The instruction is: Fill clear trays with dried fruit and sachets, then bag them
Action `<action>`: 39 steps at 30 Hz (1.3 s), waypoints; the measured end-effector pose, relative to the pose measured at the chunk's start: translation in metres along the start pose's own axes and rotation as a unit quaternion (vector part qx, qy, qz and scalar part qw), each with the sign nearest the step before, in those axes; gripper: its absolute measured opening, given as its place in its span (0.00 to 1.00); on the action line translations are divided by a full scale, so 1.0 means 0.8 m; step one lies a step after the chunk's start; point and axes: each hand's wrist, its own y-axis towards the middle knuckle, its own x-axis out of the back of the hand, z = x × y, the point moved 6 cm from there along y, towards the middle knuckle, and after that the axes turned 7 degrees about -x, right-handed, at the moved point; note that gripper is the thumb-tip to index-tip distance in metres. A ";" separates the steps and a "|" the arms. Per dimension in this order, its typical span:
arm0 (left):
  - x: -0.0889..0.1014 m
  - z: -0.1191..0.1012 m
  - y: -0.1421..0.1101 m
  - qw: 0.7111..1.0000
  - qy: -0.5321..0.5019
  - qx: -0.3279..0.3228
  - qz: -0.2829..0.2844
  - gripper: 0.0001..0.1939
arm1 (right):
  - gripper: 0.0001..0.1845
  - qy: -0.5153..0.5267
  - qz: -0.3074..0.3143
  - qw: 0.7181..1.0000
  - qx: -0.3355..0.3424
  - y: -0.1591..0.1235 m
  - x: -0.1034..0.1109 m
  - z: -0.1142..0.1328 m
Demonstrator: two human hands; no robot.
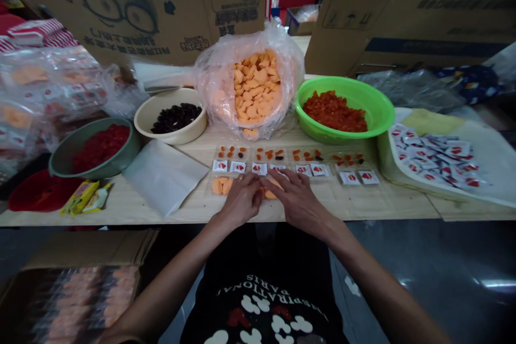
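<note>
My left hand (244, 198) is over the row of clear plastic trays on the table, fingers curled and thumb close to them; whatever is between them is hidden. My right hand (301, 200) lies beside it with fingers stretched out, touching the orange disc-shaped pieces (273, 189) in the second tray. More orange discs (221, 186) fill the front of the leftmost tray, left of my left hand. Small white sachets with a red print (350, 178) sit in the middle compartments. Behind them are orange and dark dried fruit pieces (349, 160).
A plastic bag of orange discs (258, 86) stands behind the trays. Around it are a cream bowl of dark fruit (141, 123), a green basin of orange-red pieces (385, 113), a grey-green bowl (135, 142) and a sachet bin (385, 164). Large cartons (177, 5) rise behind.
</note>
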 end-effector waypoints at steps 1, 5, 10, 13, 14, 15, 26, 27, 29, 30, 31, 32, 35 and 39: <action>-0.002 -0.001 0.000 1.000 0.001 -0.006 0.015 0.12 | 0.43 -0.017 0.016 0.999 0.023 0.008 -0.005 0.002; -0.008 0.004 0.006 0.999 -0.003 0.008 0.038 0.09 | 0.28 -0.054 0.077 0.995 0.026 0.037 -0.019 -0.004; -0.010 0.013 0.007 0.999 -0.008 0.034 0.029 0.07 | 0.15 -0.046 0.037 0.998 0.012 0.031 -0.024 -0.015; -0.011 0.014 0.005 0.999 -0.014 0.025 0.025 0.06 | 0.12 -0.025 0.013 0.997 0.071 0.003 -0.025 -0.016; -0.011 0.014 0.004 0.999 -0.014 0.023 0.026 0.06 | 0.12 -0.022 0.007 0.996 0.085 -0.008 -0.024 -0.018; -0.011 0.014 0.004 0.999 -0.013 0.022 0.027 0.06 | 0.12 -0.022 0.000 0.996 0.091 -0.017 -0.021 -0.020; -0.016 0.008 0.006 0.999 0.024 -0.013 0.037 0.10 | 0.31 0.013 0.043 0.998 -0.033 0.003 -0.012 -0.021; -0.017 0.008 0.006 0.999 0.026 -0.017 0.040 0.11 | 0.32 -0.002 0.057 0.998 -0.041 0.010 -0.016 -0.021; -0.018 0.008 0.007 0.998 0.028 -0.020 0.043 0.12 | 0.31 -0.030 0.073 0.995 -0.053 0.023 -0.020 -0.023; -0.017 0.008 0.008 0.998 0.030 -0.018 0.044 0.12 | 0.29 -0.042 0.079 0.995 -0.053 0.028 -0.020 -0.024; -0.017 0.008 0.008 0.998 0.030 -0.015 0.044 0.12 | 0.26 -0.050 0.088 0.994 -0.049 0.033 -0.020 -0.024; -0.017 0.009 0.008 0.999 0.029 -0.010 0.044 0.12 | 0.23 -0.054 0.100 0.993 -0.042 0.036 -0.021 -0.024; -0.017 0.010 0.008 0.999 0.020 0.001 0.044 0.12 | 0.18 -0.051 0.105 0.993 -0.013 0.039 -0.023 -0.024; -0.016 0.011 0.007 0.999 0.008 0.006 0.043 0.10 | 0.17 -0.037 0.027 0.997 0.065 0.022 -0.024 -0.033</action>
